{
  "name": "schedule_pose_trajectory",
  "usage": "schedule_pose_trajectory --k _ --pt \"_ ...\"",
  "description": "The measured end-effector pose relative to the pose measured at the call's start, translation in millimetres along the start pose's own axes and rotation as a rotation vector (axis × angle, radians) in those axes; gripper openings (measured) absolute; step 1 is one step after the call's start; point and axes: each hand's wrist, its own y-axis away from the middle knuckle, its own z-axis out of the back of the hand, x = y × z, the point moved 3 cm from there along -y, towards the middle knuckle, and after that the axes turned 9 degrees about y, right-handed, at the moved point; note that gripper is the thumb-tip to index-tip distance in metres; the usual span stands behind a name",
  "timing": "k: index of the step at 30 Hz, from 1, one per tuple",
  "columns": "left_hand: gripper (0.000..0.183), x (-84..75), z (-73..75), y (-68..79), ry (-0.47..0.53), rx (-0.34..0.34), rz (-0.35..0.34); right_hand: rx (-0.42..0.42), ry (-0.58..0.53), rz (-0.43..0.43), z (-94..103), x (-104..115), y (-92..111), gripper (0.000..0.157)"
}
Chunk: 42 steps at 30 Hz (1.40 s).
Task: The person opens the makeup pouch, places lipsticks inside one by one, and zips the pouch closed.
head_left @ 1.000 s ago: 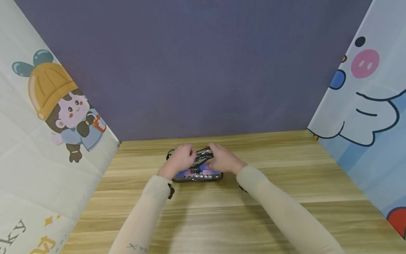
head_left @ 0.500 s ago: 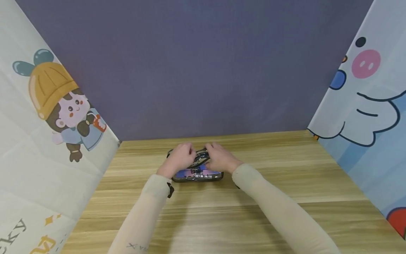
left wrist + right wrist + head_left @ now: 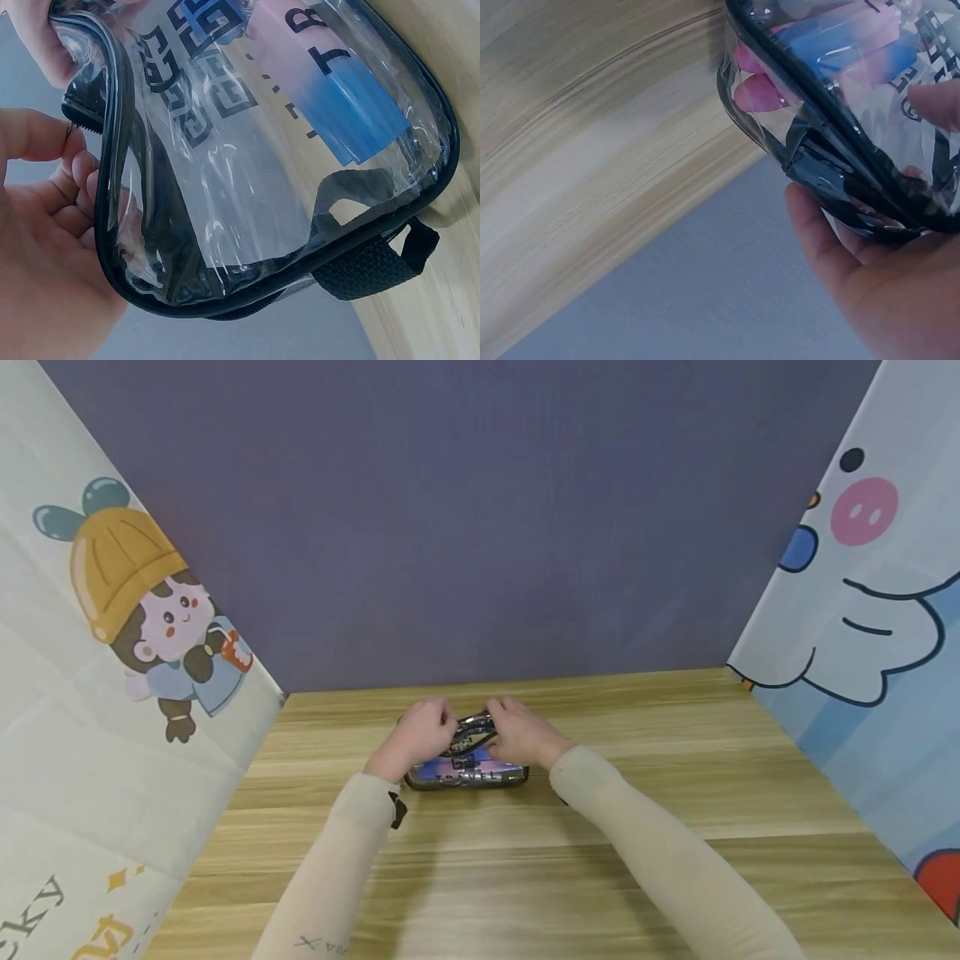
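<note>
A clear travel pouch (image 3: 468, 781) with black piping and dark lettering sits on the wooden table. My left hand (image 3: 417, 737) is at its upper left; in the left wrist view thumb and finger pinch a small zipper pull (image 3: 70, 133) at the black zipper. At the upper right, my right hand (image 3: 525, 735) grips the pouch's top edge, thumb on the near side and fingers behind. Pink-and-blue items (image 3: 356, 97) show through the plastic, with magenta rounded ends (image 3: 759, 94) in the right wrist view. How far the zipper runs open is hard to tell.
The wooden table (image 3: 480, 877) reaches back to a grey-purple wall (image 3: 480, 527). Cartoon-printed panels stand at the left (image 3: 90, 760) and right (image 3: 900, 652). A black side strap (image 3: 367, 274) sticks out from one end of the pouch.
My left hand has shifted slightly left along the pouch's top. The right hand moved a little left early on and then stayed. The pouch itself lies in about the same place.
</note>
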Motion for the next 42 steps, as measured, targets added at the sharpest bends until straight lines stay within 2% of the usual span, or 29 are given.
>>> schedule_pose_trajectory --k 16,27,37,42 --pt "0.011 1.8 2.1 3.2 -0.004 -0.032 -0.03 0.014 0.03 -0.006 1.2 -0.7 0.0 0.065" --pt "0.012 2.8 4.2 3.8 -0.003 -0.01 -0.02 0.015 0.041 -0.008 -0.5 -0.6 -0.7 0.065" --pt "0.011 6.0 4.5 3.6 -0.013 -0.017 -0.049 0.028 0.036 -0.016 -1.0 -2.4 0.0 0.063" --pt "0.012 8.3 5.8 5.9 0.016 -0.011 -0.037 0.028 0.037 -0.021 -1.2 -2.5 0.1 0.06"
